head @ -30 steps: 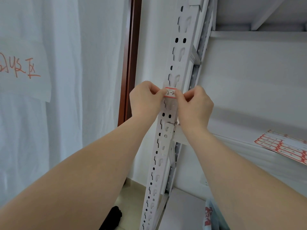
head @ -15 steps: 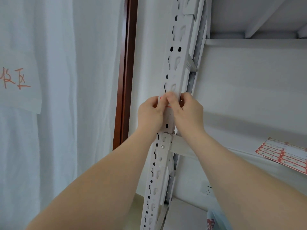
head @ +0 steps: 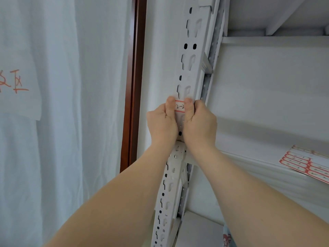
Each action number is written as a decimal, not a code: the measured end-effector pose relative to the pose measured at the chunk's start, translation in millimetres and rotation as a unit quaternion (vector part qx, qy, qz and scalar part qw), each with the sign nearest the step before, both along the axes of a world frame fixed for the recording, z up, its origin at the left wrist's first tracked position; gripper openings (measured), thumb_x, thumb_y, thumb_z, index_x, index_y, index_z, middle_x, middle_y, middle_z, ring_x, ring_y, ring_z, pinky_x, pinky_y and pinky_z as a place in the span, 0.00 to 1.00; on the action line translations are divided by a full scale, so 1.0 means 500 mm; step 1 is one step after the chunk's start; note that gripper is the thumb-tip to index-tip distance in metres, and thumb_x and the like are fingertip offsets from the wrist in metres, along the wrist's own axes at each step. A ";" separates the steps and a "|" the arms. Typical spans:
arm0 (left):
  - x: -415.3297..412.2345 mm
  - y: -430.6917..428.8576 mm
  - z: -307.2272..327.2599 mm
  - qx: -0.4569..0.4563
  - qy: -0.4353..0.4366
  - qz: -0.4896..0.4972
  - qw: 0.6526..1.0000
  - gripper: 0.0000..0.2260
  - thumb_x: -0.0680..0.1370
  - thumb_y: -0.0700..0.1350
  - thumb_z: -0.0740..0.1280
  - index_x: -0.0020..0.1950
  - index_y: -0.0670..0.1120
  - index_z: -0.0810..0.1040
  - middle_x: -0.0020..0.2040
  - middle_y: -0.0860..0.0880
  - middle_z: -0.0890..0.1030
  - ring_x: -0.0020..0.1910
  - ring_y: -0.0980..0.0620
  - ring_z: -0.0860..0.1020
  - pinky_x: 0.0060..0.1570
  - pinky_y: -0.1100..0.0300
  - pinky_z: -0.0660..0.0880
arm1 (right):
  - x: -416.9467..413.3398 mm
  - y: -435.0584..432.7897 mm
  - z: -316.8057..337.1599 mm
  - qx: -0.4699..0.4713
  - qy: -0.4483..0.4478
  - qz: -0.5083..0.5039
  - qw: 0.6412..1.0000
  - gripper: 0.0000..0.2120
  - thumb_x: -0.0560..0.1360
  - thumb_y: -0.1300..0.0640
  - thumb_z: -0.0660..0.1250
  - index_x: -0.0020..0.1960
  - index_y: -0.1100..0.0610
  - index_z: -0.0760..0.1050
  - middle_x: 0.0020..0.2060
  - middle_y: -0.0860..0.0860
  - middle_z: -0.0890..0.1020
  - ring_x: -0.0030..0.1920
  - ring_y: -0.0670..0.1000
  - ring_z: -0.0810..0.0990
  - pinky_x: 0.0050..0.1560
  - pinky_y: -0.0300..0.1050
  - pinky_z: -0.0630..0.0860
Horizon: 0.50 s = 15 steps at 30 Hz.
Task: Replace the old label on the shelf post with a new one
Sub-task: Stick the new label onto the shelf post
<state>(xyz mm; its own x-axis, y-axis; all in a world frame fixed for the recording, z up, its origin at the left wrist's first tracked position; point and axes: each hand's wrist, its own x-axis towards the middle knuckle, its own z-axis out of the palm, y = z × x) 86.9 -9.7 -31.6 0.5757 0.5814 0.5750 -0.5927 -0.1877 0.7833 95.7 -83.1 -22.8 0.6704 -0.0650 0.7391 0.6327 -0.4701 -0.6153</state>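
At mid-frame, the small red-bordered white paper label lay flat on the white perforated metal shelf post, pinned between both thumbs; the left hand and right hand each had a closed grip round the post.

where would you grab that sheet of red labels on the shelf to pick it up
Probably by the sheet of red labels' near left corner, coming from the open front of the shelf. It lies flat near the front lip, so a thumb-and-finger grip could lift that corner; its right side runs out of view.

Two bare forearms, sleeveless, hands without rings or gloves.
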 end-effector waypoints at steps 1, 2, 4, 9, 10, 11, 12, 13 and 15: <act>0.000 0.000 -0.001 -0.010 -0.001 0.003 1.000 0.25 0.81 0.53 0.59 0.22 0.52 0.65 0.22 0.56 0.66 0.24 0.57 0.64 0.27 0.65 0.63 | -0.002 -0.001 0.000 -0.001 0.000 0.000 1.000 0.19 0.83 0.45 0.52 0.42 0.58 0.68 0.32 0.49 0.73 0.41 0.59 0.73 0.37 0.46 0.56; 0.003 0.000 -0.004 -0.012 -0.002 0.007 1.000 0.26 0.80 0.54 0.58 0.22 0.52 0.67 0.23 0.55 0.67 0.26 0.55 0.66 0.29 0.63 0.66 | -0.005 -0.003 0.000 -0.003 0.001 0.000 1.000 0.18 0.83 0.46 0.51 0.44 0.57 0.69 0.35 0.51 0.76 0.43 0.60 0.74 0.39 0.47 0.58; 0.009 -0.001 -0.015 0.016 -0.003 0.031 0.999 0.22 0.79 0.57 0.58 0.25 0.59 0.74 0.23 0.57 0.72 0.35 0.49 0.74 0.36 0.58 0.72 | -0.010 -0.004 -0.003 -0.013 0.007 -0.003 1.000 0.20 0.83 0.45 0.50 0.48 0.58 0.72 0.42 0.55 0.81 0.47 0.61 0.77 0.42 0.48 0.64; 0.012 -0.012 -0.034 0.057 0.014 0.102 0.993 0.19 0.80 0.58 0.57 0.34 0.53 0.77 0.28 0.58 0.72 0.48 0.49 0.67 0.45 0.57 0.69 | -0.006 0.002 -0.013 -0.067 -0.002 -0.058 0.996 0.20 0.80 0.39 0.51 0.47 0.56 0.66 0.41 0.56 0.78 0.49 0.61 0.76 0.41 0.49 0.64; 0.012 -0.014 -0.034 0.062 0.021 0.113 0.991 0.19 0.80 0.57 0.56 0.36 0.52 0.79 0.32 0.57 0.75 0.49 0.51 0.66 0.48 0.59 0.67 | -0.005 0.002 -0.014 -0.071 -0.010 -0.068 0.995 0.20 0.81 0.40 0.51 0.48 0.56 0.68 0.40 0.56 0.76 0.50 0.61 0.76 0.41 0.49 0.62; 0.012 -0.014 -0.035 0.068 0.027 0.123 0.990 0.18 0.81 0.55 0.55 0.39 0.51 0.79 0.36 0.54 0.78 0.50 0.52 0.65 0.49 0.60 0.66 | -0.003 0.001 -0.014 -0.074 -0.019 -0.075 0.994 0.21 0.82 0.42 0.51 0.50 0.58 0.71 0.38 0.56 0.75 0.51 0.62 0.75 0.42 0.49 0.62; 0.014 -0.012 -0.035 0.071 0.030 0.131 0.988 0.18 0.81 0.54 0.55 0.41 0.49 0.80 0.40 0.52 0.80 0.51 0.51 0.65 0.50 0.61 0.64 | -0.003 0.001 -0.014 -0.075 -0.026 -0.080 0.994 0.22 0.82 0.44 0.51 0.52 0.61 0.73 0.35 0.55 0.74 0.52 0.62 0.74 0.43 0.49 0.61; 0.016 -0.010 -0.035 0.073 0.033 0.136 0.987 0.18 0.82 0.53 0.55 0.44 0.47 0.81 0.43 0.49 0.80 0.52 0.51 0.64 0.51 0.61 0.64 | -0.003 0.000 -0.014 -0.073 -0.033 -0.082 0.993 0.22 0.82 0.45 0.52 0.53 0.62 0.74 0.32 0.52 0.71 0.52 0.62 0.74 0.43 0.49 0.61; 0.016 -0.007 -0.033 0.077 0.040 0.138 0.987 0.19 0.82 0.53 0.54 0.46 0.43 0.81 0.47 0.47 0.80 0.54 0.48 0.65 0.52 0.61 0.63 | -0.003 -0.003 -0.015 -0.067 -0.052 -0.087 0.993 0.22 0.83 0.47 0.53 0.53 0.64 0.77 0.33 0.55 0.74 0.53 0.62 0.73 0.46 0.50 0.61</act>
